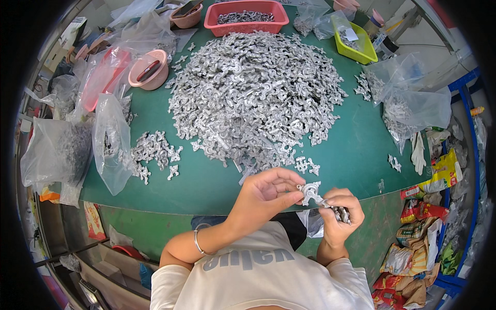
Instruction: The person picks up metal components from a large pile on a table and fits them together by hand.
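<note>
Between my two hands, just over the table's near edge, is a silver metal casting with a curved middle and lobed ends. My left hand pinches its left side between thumb and fingers; a small ring-like bit shows at the fingertips. On the other side, my right hand has its thumb and finger at the casting's lower right end. Several more silver castings are bunched in the curled fingers of that hand. Beyond my hands a big heap of similar castings covers the middle of the table. A few loose castings lie at its near edge.
The green table has a smaller casting pile at left. Clear bags crowd both sides. A red tray, a pink bowl and a yellow-green basket stand around the heap. White gloves lie at the right edge.
</note>
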The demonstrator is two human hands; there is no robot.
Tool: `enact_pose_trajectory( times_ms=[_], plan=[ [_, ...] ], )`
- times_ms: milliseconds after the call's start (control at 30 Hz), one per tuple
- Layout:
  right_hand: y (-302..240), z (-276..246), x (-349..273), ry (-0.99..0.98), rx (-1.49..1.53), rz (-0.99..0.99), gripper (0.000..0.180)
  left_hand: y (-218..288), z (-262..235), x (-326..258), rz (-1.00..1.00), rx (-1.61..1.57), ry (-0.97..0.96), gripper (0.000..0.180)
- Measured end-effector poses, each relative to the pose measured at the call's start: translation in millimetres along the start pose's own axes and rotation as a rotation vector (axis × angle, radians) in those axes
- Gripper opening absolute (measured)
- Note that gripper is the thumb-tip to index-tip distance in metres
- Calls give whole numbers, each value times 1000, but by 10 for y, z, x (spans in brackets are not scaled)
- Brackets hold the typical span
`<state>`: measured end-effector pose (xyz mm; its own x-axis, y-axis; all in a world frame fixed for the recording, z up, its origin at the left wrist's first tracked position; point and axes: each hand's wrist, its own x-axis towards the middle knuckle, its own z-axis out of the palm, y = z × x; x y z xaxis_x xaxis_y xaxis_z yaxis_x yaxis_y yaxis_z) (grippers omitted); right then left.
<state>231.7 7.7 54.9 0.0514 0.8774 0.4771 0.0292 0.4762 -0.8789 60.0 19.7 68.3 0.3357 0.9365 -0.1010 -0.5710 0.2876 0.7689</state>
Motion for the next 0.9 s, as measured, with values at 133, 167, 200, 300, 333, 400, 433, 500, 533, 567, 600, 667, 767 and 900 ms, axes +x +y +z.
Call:
enact_pose_trajectory(
  times_ms=[133,167,200,300,333,400,433,500,533,567,600,667,767,900],
  plan=[
    [8,-15,-31,-9,15,-4,26,-4,9,5,62,-19,-29,24],
    [18,-20,-39,-22,26,-21,27,-12,4,3,100,12,-53,26],
    [22,-20,-47,-23,26,-21,27,-10,4,-2,100,11,-53,26],
    [17,-29,-66,-56,98,-34,29,17,22,-15,65,-13,-70,27],
    [14,-29,-68,-55,118,-29,29,30,29,-20,41,-3,-75,27],
    [9,-27,-68,-56,137,-27,30,51,43,-24,18,8,-80,27],
    [11,-22,-73,-58,155,-22,30,56,46,-26,0,14,-77,27],
    [18,-21,-76,-61,173,-17,31,66,54,-27,-17,21,-75,27],
    [23,-22,-74,-63,170,-32,31,72,60,-27,-33,7,-76,27],
    [26,-22,-74,-65,168,-46,32,76,63,-28,-49,-7,-77,27],
    [26,-21,-74,-65,168,-46,32,79,64,-29,-49,-7,-77,27],
    [25,-17,-75,-60,179,-38,32,83,63,-32,-52,-17,-79,26],
    [26,-19,-83,-58,194,-38,31,113,124,-26,-66,-53,-37,25],
    [30,-10,-86,-60,212,-38,30,107,120,-32,-73,-39,-26,24]
  ],
)
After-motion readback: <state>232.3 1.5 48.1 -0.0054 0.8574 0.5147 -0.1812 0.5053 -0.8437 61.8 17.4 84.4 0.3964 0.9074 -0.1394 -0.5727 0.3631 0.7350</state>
